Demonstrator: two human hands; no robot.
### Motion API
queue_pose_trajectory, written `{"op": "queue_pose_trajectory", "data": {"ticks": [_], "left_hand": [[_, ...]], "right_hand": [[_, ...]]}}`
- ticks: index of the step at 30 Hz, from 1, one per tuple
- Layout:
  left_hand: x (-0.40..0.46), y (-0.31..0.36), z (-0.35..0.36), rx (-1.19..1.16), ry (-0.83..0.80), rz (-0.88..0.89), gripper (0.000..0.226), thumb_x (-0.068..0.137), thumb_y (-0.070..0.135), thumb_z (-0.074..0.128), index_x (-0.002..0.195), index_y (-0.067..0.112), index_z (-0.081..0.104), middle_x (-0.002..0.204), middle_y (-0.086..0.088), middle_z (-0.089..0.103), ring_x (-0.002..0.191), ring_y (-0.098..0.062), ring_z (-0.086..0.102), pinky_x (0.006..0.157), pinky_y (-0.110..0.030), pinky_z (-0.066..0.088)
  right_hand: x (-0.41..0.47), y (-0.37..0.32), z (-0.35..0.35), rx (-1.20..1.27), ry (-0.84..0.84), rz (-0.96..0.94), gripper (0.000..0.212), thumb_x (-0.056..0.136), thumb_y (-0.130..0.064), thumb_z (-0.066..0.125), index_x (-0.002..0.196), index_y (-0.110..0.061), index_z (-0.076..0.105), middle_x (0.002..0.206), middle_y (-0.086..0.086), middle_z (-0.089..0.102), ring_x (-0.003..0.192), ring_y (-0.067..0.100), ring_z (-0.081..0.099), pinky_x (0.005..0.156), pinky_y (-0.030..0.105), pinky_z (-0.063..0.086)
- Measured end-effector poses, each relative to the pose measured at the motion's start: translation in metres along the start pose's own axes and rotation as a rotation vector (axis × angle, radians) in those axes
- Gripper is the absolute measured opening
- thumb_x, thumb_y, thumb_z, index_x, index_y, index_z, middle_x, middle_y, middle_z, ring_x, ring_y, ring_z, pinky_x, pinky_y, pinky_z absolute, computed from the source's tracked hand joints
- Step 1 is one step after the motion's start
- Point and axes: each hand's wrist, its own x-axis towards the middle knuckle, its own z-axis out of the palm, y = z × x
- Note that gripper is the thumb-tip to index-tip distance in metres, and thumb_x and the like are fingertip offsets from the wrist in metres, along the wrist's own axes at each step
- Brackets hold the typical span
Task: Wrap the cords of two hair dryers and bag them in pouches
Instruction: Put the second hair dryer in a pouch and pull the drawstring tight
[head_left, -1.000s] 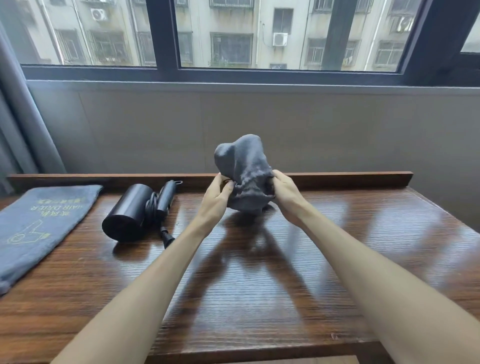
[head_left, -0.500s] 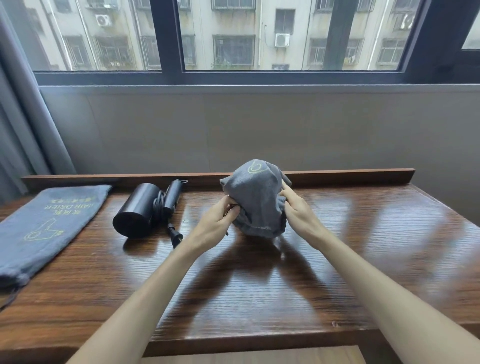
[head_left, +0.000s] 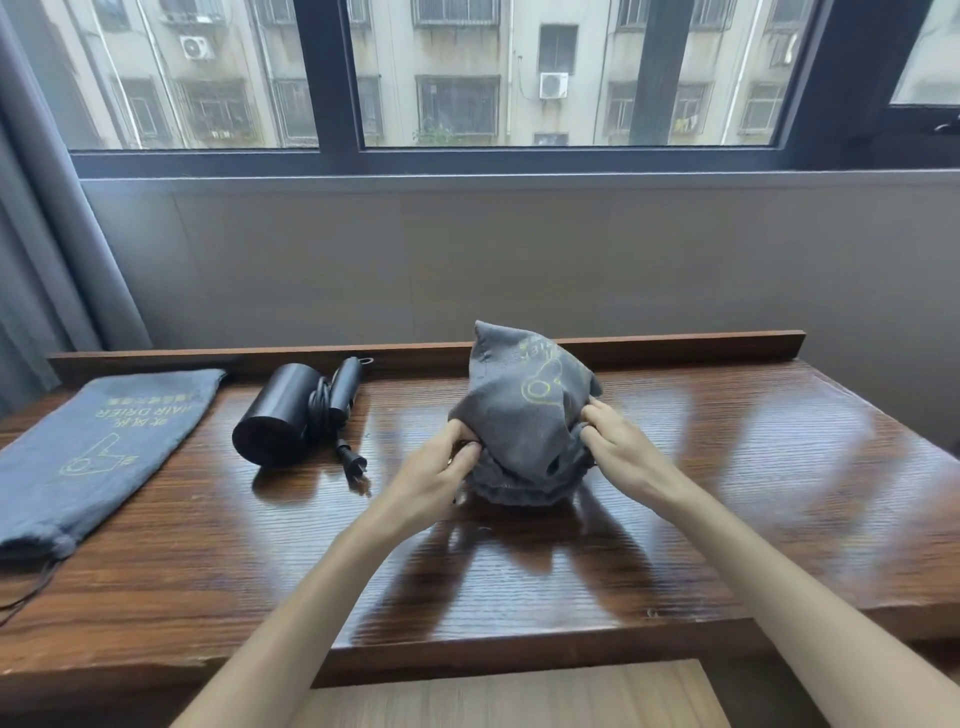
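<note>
Filled pouch (head_left: 524, 415): grey woven cloth, bulging over something inside, standing on the bench (head_left: 727, 493) at about the centre; its long axis runs up and slightly away from the person, closed corner pointing to 12 o'clock, gathered mouth down at 6 o'clock, toward the person. A yellow-green printed outline and lettering show on the upper face, and a small hole shows near the puckered hem.
Left hand (head_left: 441, 467): at 9 o'clock of the filled pouch, grip closed, fingers pinching the bunched cloth at the mouth.
Right hand (head_left: 618, 441): at 3 o'clock of the filled pouch, grip closed, fingers pinching the gathered edge on that side.
Hair dryer (head_left: 291, 415): matt black, smooth cylindrical barrel lying on its side at 9 o'clock of the filled pouch, well apart from it; the barrel's round end faces 7 o'clock, the folded handle lies beside it toward 1 o'clock.
Cord (head_left: 322, 410): black, coiled between barrel and handle; its plug (head_left: 356, 462) rests on the bench, prongs pointing to 5 o'clock.
Flat pouch (head_left: 98, 452): the same grey cloth, lying flat at the far left, long axis from 1 to 7 o'clock, drawstring mouth at 7 o'clock, yellow-green print upside down to the person.
Bench: dark, glossy wood with visible grain and a raised back rail.
</note>
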Motion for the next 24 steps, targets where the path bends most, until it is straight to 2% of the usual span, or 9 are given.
{"op": "queue_pose_trajectory", "data": {"ticks": [4,6,10,13,14,16,17,20,24], "left_hand": [[-0.008,-0.001,0.003,0.054,-0.046,-0.007,0.016,0.100,0.020,0.046,0.085,0.022,0.052,0.085,-0.010,0.063,0.072,-0.013,0.049,0.073,-0.035,0.042],[-0.004,0.000,0.005,0.063,-0.049,-0.013,0.014,0.100,0.020,0.045,0.089,0.017,0.052,0.080,-0.008,0.059,0.072,-0.014,0.048,0.072,-0.036,0.043],[0.011,0.012,0.006,-0.044,0.011,-0.052,0.013,0.101,0.013,0.044,0.092,0.009,0.052,0.070,0.004,0.044,0.061,-0.005,0.040,0.058,-0.017,0.037],[0.020,0.011,0.000,-0.076,0.051,-0.085,0.013,0.100,0.011,0.044,0.090,0.010,0.052,0.072,0.000,0.048,0.064,-0.007,0.042,0.060,-0.013,0.036],[0.021,0.009,-0.004,-0.074,0.046,-0.085,0.014,0.100,0.013,0.045,0.089,0.012,0.052,0.075,-0.007,0.054,0.068,-0.011,0.048,0.065,-0.016,0.041],[0.021,0.000,-0.011,-0.069,0.035,-0.093,0.015,0.098,0.020,0.048,0.084,0.019,0.053,0.090,-0.022,0.064,0.079,-0.024,0.060,0.076,-0.035,0.055],[0.020,-0.004,-0.014,-0.051,0.038,-0.098,0.016,0.097,0.022,0.049,0.082,0.023,0.054,0.097,-0.023,0.064,0.084,-0.029,0.063,0.075,-0.038,0.058],[0.011,-0.010,-0.022,0.067,0.085,-0.083,0.020,0.098,0.019,0.050,0.080,0.028,0.055,0.098,-0.009,0.051,0.082,-0.024,0.061,0.050,-0.016,0.051],[-0.004,-0.008,-0.028,0.181,0.135,-0.001,0.021,0.098,0.020,0.051,0.079,0.030,0.053,0.075,0.003,0.052,0.057,-0.010,0.052,0.055,-0.011,0.039]], "right_hand": [[-0.008,0.007,0.002,-0.140,-0.109,0.012,0.028,0.094,-0.005,0.040,0.069,-0.017,0.042,0.104,0.008,0.051,0.100,0.022,0.048,0.080,0.026,0.030],[-0.005,0.005,0.004,-0.146,-0.105,0.042,0.024,0.095,-0.006,0.039,0.073,-0.014,0.045,0.107,0.012,0.054,0.104,0.025,0.049,0.084,0.029,0.033],[0.014,-0.009,0.004,0.031,-0.044,0.165,0.024,0.095,-0.009,0.037,0.072,-0.011,0.043,0.082,0.003,0.050,0.084,0.020,0.045,0.073,0.031,0.031],[0.026,-0.012,0.006,0.104,-0.008,0.209,0.027,0.092,-0.009,0.037,0.069,-0.019,0.046,0.072,-0.003,0.053,0.077,0.022,0.051,0.075,0.038,0.043],[0.026,-0.011,0.006,0.100,-0.004,0.213,0.026,0.091,-0.010,0.036,0.069,-0.021,0.047,0.072,-0.003,0.055,0.078,0.024,0.056,0.077,0.041,0.048],[0.022,-0.011,0.005,0.049,-0.005,0.192,0.023,0.089,-0.010,0.035,0.073,-0.020,0.048,0.073,0.004,0.060,0.077,0.031,0.062,0.075,0.044,0.051],[0.019,-0.010,0.005,0.017,-0.007,0.176,0.021,0.089,-0.009,0.034,0.075,-0.016,0.048,0.073,0.009,0.061,0.075,0.032,0.062,0.073,0.043,0.051],[0.007,-0.002,0.007,-0.048,-0.017,0.138,0.017,0.092,-0.008,0.036,0.078,-0.010,0.046,0.067,0.008,0.058,0.069,0.027,0.054,0.067,0.040,0.043],[-0.012,0.004,0.007,-0.011,-0.040,0.160,0.021,0.092,-0.012,0.040,0.072,-0.007,0.044,0.067,0.003,0.052,0.066,0.021,0.048,0.068,0.046,0.043]]}}
